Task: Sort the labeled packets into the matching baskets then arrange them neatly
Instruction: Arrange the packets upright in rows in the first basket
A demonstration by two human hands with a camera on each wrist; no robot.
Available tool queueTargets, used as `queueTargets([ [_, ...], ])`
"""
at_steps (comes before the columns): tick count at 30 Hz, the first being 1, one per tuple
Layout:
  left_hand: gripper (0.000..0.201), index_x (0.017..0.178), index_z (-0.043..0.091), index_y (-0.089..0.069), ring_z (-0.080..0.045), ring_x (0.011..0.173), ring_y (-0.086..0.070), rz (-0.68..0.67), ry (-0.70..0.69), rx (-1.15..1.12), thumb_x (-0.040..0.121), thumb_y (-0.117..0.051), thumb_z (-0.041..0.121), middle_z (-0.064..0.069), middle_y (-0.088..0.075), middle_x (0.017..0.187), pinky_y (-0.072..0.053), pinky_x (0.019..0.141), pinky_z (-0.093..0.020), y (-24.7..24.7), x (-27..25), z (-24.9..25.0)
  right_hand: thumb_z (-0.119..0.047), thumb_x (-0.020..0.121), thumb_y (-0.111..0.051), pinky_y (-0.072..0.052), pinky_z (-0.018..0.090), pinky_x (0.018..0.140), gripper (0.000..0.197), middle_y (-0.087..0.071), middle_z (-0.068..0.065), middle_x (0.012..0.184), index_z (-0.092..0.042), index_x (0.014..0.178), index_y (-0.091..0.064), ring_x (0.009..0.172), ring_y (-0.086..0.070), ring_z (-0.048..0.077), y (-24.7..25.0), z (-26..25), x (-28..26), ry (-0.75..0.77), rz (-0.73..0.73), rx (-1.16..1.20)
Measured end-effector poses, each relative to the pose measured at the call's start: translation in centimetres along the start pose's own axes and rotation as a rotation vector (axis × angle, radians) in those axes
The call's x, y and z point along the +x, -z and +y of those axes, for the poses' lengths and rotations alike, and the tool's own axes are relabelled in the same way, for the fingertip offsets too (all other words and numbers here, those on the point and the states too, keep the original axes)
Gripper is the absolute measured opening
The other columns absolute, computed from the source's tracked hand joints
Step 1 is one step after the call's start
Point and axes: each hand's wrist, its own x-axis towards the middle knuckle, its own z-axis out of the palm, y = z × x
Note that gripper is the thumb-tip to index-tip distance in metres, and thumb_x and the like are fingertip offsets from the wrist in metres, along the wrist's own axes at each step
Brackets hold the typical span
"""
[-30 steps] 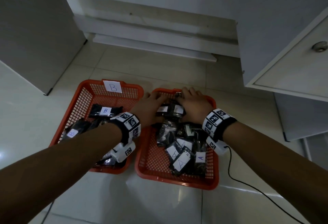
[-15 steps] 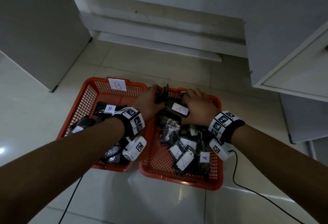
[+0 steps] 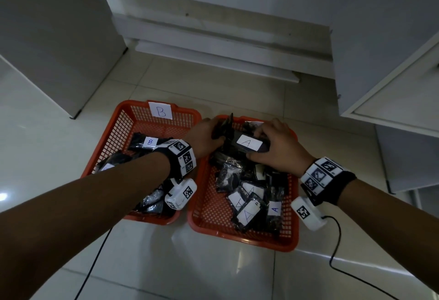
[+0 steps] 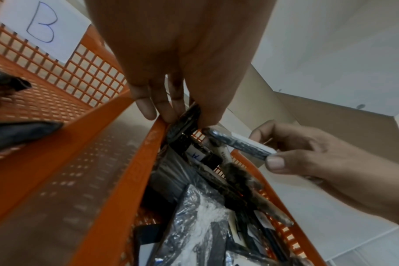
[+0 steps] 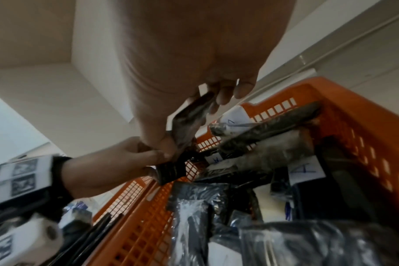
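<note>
right hand (image 3: 280,147) pinches a dark glossy packet (image 3: 249,144) labeled a.

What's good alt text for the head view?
Both hands lift packets over the right orange basket: the right hand holds a packet labeled A, the left hand grips dark packets. The left basket is tagged B.

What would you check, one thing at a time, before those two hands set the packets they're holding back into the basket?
1. Right hand grips the A packet firmly: ok.
2. Its label reads A: ok.
3. Left hand grips the dark packets: ok.
4. Labels on those dark packets match A: cannot tell, they are edge-on.
5. Both hands are above the right basket, among A-labelled packets: ok.
6. Contents already neat: not ok, packets lie jumbled.
</note>
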Motion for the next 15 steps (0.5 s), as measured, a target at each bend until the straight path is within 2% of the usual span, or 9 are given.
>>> queueTargets([
  [2, 0.058, 0.145, 0.022, -0.05, -0.025, 0.107, -0.062, -0.031, -0.002, 0.03, 0.093, -0.068, 0.041, -0.01, -0.059, 0.12, -0.045, 0.085, -0.027, 0.1, -0.2, 0.6, -0.069, 0.067, -0.071, -0.045, 0.038, 0.082, 0.061, -0.053, -0.005, 0.108, -0.03, 0.109, -0.054, 0.103, -0.05, 0.02, 0.8, -0.7, -0.9, 0.021, 0.041, -0.096],
  [4, 0.064, 0.147, 0.025, -0.047, -0.023, 0.109, -0.06, -0.031, 0.011, -0.005, 0.092, -0.067, 0.051, -0.008, -0.057, 0.124, -0.047, 0.088, -0.028, 0.2, -0.5, 1.1, -0.06, 0.072, -0.074, -0.042, 0.035, 0.072, 0.062, -0.059, -0.002, 0.104, -0.023, 0.116, -0.05, 0.095, -0.057, 0.023, 1.5, -1.7, -2.2, 0.044, 0.09, -0.169],
  [5, 0.066, 0.146, 0.025, -0.048, -0.022, 0.109, -0.059, -0.012, 0.028, -0.011, 0.091, -0.065, 0.057, -0.007, -0.056, 0.124, -0.048, 0.09, -0.029, 0.3, -0.7, 1.3, -0.054, 0.077, -0.076, -0.042, 0.032, 0.067, 0.061, -0.059, -0.004, 0.101, -0.021, 0.12, -0.047, 0.09, -0.06, 0.021, 1.6, -2.2, -3.0, 0.048, 0.109, -0.159],
  [7, 0.064, 0.135, 0.025, -0.055, -0.02, 0.105, -0.059, 0.119, 0.032, 0.012, 0.09, -0.057, 0.069, -0.004, -0.06, 0.118, -0.052, 0.089, -0.033, 0.4, -1.2, 1.4, -0.048, 0.087, -0.076, -0.049, 0.03, 0.061, 0.062, -0.057, -0.011, 0.102, -0.022, 0.13, -0.039, 0.085, -0.065, 0.012, 1.6, -3.3, -4.8, 0.011, 0.081, -0.006],
  [9, 0.052, 0.115, 0.026, -0.061, -0.016, 0.094, -0.063, 0.249, 0.023, -0.046, 0.092, -0.048, 0.071, 0.001, -0.065, 0.104, -0.055, 0.081, -0.036, 0.8, -2.0, 1.8, -0.051, 0.095, -0.071, -0.058, 0.024, 0.07, 0.065, -0.061, -0.018, 0.111, -0.026, 0.142, -0.033, 0.092, -0.068, 0.001, 1.3, -4.2, -6.3, -0.054, -0.011, 0.255],
  [10, 0.047, 0.107, 0.027, -0.061, -0.012, 0.088, -0.064, 0.246, 0.027, -0.105, 0.095, -0.046, 0.07, 0.005, -0.066, 0.096, -0.055, 0.077, -0.035, 1.3, -2.7, 2.5, -0.052, 0.099, -0.066, -0.06, 0.023, 0.076, 0.06, -0.062, -0.019, 0.116, -0.028, 0.143, -0.033, 0.096, -0.069, -0.001, 1.1, -4.7, -6.8, -0.084, -0.048, 0.374],
  [12, 0.046, 0.102, 0.028, -0.064, -0.006, 0.084, -0.066, 0.089, 0.053, -0.202, 0.097, -0.044, 0.07, 0.01, -0.07, 0.092, -0.056, 0.074, -0.03, 2.2, -4.1, 3.7, -0.042, 0.107, -0.054, -0.062, 0.029, 0.085, 0.034, -0.068, -0.014, 0.118, -0.03, 0.136, -0.042, 0.1, -0.071, 0.001, 0.5, -5.4, -7.3, -0.152, -0.096, 0.61],
  [14, 0.046, 0.112, 0.028, -0.065, -0.005, 0.09, -0.068, -0.103, 0.062, -0.243, 0.095, -0.051, 0.069, 0.011, -0.071, 0.099, -0.056, 0.079, -0.029, 2.7, -5.4, 4.3, -0.028, 0.111, -0.049, -0.063, 0.04, 0.089, 0.019, -0.071, -0.003, 0.117, -0.027, 0.13, -0.048, 0.102, -0.074, 0.015, -0.2, -5.8, -7.3, -0.211, -0.12, 0.812],
  [15, 0.042, 0.115, 0.027, -0.064, -0.007, 0.091, -0.069, -0.145, 0.063, -0.278, 0.093, -0.059, 0.063, 0.009, -0.071, 0.101, -0.057, 0.079, -0.03, 2.6, -5.9, 4.3, -0.023, 0.111, -0.049, -0.063, 0.041, 0.088, 0.017, -0.071, 0.002, 0.117, -0.024, 0.128, -0.049, 0.104, -0.074, 0.022, -0.6, -5.8, -7.1, -0.221, -0.125, 0.871],
])
